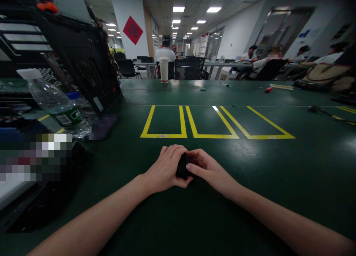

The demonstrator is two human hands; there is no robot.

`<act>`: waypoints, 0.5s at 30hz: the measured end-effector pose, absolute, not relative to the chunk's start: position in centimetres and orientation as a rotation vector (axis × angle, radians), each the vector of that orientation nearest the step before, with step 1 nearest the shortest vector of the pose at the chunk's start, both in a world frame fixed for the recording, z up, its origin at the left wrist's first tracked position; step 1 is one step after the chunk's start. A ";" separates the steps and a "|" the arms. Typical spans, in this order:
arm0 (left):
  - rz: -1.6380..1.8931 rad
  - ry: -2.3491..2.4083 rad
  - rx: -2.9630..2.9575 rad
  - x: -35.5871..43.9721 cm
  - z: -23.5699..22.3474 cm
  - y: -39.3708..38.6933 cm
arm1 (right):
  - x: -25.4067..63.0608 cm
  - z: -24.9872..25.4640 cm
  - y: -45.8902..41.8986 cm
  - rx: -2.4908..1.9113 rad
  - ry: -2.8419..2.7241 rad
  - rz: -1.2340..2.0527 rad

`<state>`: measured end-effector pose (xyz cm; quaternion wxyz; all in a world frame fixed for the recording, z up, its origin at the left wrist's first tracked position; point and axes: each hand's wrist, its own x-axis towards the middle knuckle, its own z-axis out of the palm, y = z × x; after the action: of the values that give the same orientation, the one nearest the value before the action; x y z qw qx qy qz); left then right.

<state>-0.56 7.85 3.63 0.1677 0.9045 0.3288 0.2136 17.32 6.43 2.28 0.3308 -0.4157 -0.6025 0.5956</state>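
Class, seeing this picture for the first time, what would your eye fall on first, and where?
Probably the left hand, below the middle, holding a small black object with the right hand against it. Just beyond, three yellow tape outlines lie side by side on the green table. Farther back, left of centre, a red diamond-shaped sign stands out on a white pillar.

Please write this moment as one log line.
left hand: holds black object | right hand: thumb at object's edge | table: yellow tape outlines ahead
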 end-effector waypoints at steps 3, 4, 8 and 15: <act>0.610 0.937 2.576 -0.5 3.6 7.9 | 17.4 2.0 6.6 -1.001 -1.591 1.589; 0.613 0.939 2.576 -0.5 3.6 7.9 | 17.4 1.9 6.7 -0.946 -1.586 1.605; 0.620 0.937 2.567 -0.4 3.6 7.8 | 17.4 1.8 6.7 -0.816 -1.562 1.647; 0.612 0.935 2.559 -0.6 3.7 7.8 | 17.3 2.2 6.6 -0.995 -1.579 1.553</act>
<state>-0.57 7.77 3.75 0.1738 0.9025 0.3296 0.2158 17.26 6.57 2.22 0.3494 -0.3842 -0.6093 0.5992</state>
